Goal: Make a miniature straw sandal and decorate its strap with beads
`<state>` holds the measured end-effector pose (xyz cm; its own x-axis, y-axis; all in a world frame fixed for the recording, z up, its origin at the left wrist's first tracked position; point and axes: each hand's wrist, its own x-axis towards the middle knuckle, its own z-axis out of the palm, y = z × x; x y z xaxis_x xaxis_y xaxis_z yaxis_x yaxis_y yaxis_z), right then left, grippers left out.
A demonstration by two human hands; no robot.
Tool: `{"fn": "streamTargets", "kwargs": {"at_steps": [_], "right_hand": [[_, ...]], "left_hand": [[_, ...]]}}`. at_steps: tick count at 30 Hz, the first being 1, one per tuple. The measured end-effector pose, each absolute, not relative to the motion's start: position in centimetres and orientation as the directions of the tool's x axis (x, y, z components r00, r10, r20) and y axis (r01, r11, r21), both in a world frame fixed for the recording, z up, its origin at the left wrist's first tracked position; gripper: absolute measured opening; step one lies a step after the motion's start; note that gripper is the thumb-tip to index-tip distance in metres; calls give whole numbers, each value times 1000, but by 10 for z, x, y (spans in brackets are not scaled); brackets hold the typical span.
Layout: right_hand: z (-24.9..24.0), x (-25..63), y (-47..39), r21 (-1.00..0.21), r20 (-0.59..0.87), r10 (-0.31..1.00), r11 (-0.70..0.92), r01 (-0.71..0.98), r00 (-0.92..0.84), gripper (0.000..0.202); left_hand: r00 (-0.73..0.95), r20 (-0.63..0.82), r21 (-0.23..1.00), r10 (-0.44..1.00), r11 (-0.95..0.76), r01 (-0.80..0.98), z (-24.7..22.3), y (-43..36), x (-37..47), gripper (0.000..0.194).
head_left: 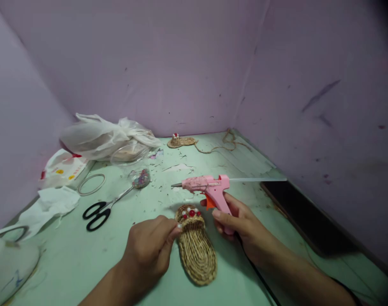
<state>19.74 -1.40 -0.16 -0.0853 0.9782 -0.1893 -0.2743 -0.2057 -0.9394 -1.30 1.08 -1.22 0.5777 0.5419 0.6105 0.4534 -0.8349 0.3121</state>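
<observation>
A small woven straw slipper (198,255) lies on the table, with red and white beads (191,213) across its toe strap. My left hand (151,246) is closed beside the strap, thumb and finger pinching a small white bead (179,226). In my right hand (241,219) is a pink hot glue gun (209,185), gripped by the handle. Its metal nozzle points left, above the slipper's toe, and a clear glue stick (257,179) sticks out behind. My index finger is by the orange trigger (209,201).
Black-handled scissors (100,214) lie at left, their tip by a small bag of beads (140,178). A tape ring (92,185), tissue pack (66,170) and plastic bag (111,138) sit farther back. A second slipper (181,142) trails twine (213,149). A dark flat object (308,221) lies right.
</observation>
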Motion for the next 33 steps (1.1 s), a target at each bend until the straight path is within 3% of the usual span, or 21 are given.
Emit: {"fn": "streamTargets", "kwargs": {"at_steps": [6, 14, 21, 33], "right_hand": [[-12, 197, -13, -941, -134, 985, -161, -296, -110, 34], [-12, 196, -12, -937, -119, 984, -155, -313, -131, 34], [-12, 196, -11, -931, -116, 983, -158, -329, -143, 33], [-13, 195, -10, -915, -76, 984, -133, -380, -161, 38]], "left_hand": [[615, 552, 325, 564, -824, 464, -14, 13, -11, 9], [657, 568, 182, 496, -854, 488, -5, 18, -8, 10], [692, 537, 134, 482, -859, 495, -2, 24, -4, 15], [774, 561, -166, 293, -877, 452, -8, 27, -6, 9]]}}
